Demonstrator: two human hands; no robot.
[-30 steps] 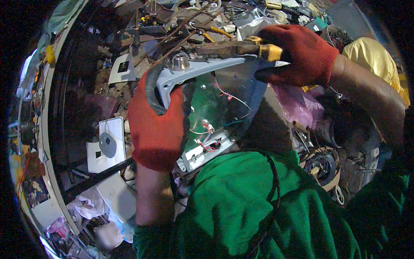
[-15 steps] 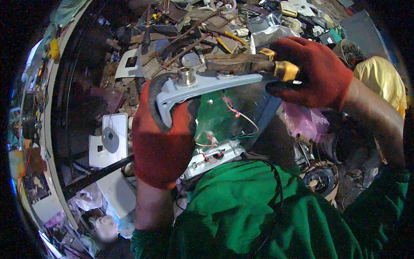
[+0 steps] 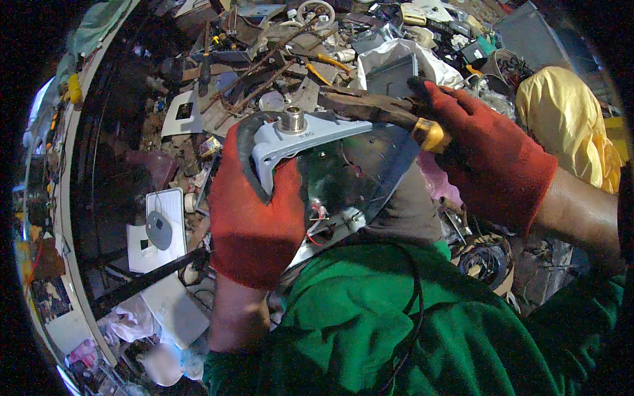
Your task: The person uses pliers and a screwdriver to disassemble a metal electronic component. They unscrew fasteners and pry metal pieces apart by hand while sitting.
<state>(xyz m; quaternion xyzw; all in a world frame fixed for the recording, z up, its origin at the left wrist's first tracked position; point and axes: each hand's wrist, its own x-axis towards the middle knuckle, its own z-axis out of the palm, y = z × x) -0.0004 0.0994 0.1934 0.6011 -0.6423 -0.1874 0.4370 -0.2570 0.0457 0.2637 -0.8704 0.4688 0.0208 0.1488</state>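
My left hand (image 3: 257, 218), in a red glove with dark grip patches, is closed around the left end of a grey metal bracket (image 3: 317, 140). A silver threaded connector (image 3: 293, 120) stands up from the bracket near that hand. In my right hand (image 3: 489, 148), also gloved in red, is a pair of worn, dark pliers (image 3: 370, 105) with yellow handle grips. Its forefinger is stretched out along the far side, and the palm hides part of the handles. The pliers' jaws lie just beyond the bracket's far edge; whether they touch it I cannot tell.
Below the bracket, a dark panel (image 3: 389, 171) with wires rests near my lap. Scrap parts and rusty rods (image 3: 257, 82) cover the ground ahead. Beyond my right hand are a white sack (image 3: 403, 53) and yellow cloth (image 3: 561, 119). White plates (image 3: 165, 204) lie at left.
The bracket has shifted slightly left and tilted. My right hand has moved a little right and down, its forefinger straightening. The pliers have swung, their handles now lower and their jaws beyond the bracket.
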